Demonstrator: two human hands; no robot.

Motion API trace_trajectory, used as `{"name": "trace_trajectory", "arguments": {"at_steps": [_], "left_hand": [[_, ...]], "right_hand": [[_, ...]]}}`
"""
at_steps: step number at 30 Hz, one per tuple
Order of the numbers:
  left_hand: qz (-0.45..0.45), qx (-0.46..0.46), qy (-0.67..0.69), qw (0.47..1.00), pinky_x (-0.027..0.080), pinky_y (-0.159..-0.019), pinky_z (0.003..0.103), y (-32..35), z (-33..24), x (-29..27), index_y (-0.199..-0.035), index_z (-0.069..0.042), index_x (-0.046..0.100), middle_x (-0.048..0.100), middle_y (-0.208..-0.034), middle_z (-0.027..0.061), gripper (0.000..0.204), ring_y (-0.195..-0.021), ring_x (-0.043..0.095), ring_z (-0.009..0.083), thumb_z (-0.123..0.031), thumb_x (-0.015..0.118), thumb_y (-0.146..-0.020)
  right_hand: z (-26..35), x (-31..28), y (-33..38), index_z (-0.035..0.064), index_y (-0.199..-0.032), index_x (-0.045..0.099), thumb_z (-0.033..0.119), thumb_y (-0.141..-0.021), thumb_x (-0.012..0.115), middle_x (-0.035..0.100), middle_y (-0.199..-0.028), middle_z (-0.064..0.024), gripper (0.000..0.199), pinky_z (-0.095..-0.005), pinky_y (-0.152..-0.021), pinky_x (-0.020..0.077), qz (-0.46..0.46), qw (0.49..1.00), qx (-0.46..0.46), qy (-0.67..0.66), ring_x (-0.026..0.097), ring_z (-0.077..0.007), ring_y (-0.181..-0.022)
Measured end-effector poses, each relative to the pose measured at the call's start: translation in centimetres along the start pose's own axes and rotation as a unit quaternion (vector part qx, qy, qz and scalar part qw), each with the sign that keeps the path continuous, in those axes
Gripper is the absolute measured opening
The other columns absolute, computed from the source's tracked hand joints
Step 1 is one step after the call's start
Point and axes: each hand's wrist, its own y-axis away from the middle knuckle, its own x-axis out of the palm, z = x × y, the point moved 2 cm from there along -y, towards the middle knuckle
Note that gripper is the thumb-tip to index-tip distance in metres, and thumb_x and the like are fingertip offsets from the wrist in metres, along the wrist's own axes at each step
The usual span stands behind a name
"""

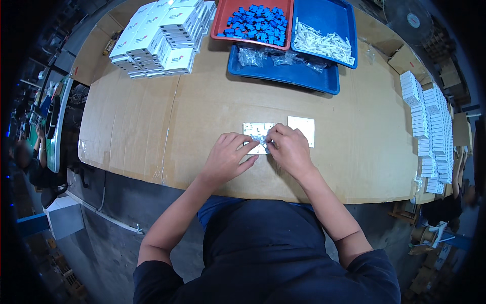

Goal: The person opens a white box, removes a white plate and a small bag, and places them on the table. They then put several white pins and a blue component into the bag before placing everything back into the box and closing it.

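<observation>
A white square plate-like part [248,127] with small raised details lies on the cardboard-covered table in front of me. On it rests a small clear plastic bag [260,138]; its contents are too small to make out. My left hand [226,156] comes from the left, its index finger touching the bag and its thumb held apart over the plate's near edge. From the other side my right hand [290,148] pinches the bag's right edge. Just behind that hand lies a second white square piece [305,124], flat and plain, partly covered by my fingers.
White boxes [152,38] are stacked at the far left. A red tray [217,31] of blue parts and a blue tray [354,30] of white sticks sit on another blue tray [283,80] holding clear bags. White stacks [428,126] line the right edge. Other people work on both sides.
</observation>
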Motion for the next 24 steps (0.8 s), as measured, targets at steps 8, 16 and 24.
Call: {"name": "trace_trajectory", "arguments": {"at_steps": [8, 16, 24], "left_hand": [[-0.03, -0.007, -0.026, 0.999, 0.048, -0.093, 0.041, 0.3, -0.2, 0.4, -0.116, -0.008, 0.073, 0.068, -0.119, 0.0032, 0.033, -0.107, 0.062, 0.0243, -0.023, 0.079, -0.086], [-0.049, -0.023, -0.053, 0.997, 0.046, -0.094, 0.041, 1.0, -0.5, 0.9, -0.117, -0.01, 0.074, 0.069, -0.119, 0.0011, 0.033, -0.103, 0.06, 0.0229, -0.023, 0.079, -0.087], [-0.029, -0.03, -0.063, 0.997, 0.044, -0.097, 0.042, 0.4, -0.6, 0.9, -0.122, -0.014, 0.074, 0.068, -0.12, 0.0003, 0.036, -0.107, 0.059, 0.0229, -0.025, 0.079, -0.088]], "right_hand": [[-0.1, -0.8, -0.9, 0.0068, -0.089, 0.074, 0.014, -0.084, 0.075, 0.069, -0.093, -0.0053, 0.009, -0.0404, -0.079, 0.0502, 0.067, 0.991, -0.072, 0.089, 0.068, -0.0241, -0.089], [-0.6, -0.5, -0.3, 0.0066, -0.086, 0.073, 0.011, -0.082, 0.075, 0.068, -0.094, -0.0065, 0.006, -0.0402, -0.077, 0.0512, 0.042, 0.995, -0.084, 0.026, 0.068, -0.024, -0.094], [-0.3, -1.9, -0.9, 0.0026, -0.092, 0.075, 0.007, -0.086, 0.072, 0.068, -0.102, -0.0101, 0.009, -0.0415, -0.079, 0.0532, 0.035, 0.992, -0.113, 0.039, 0.068, -0.0286, -0.091]]}}
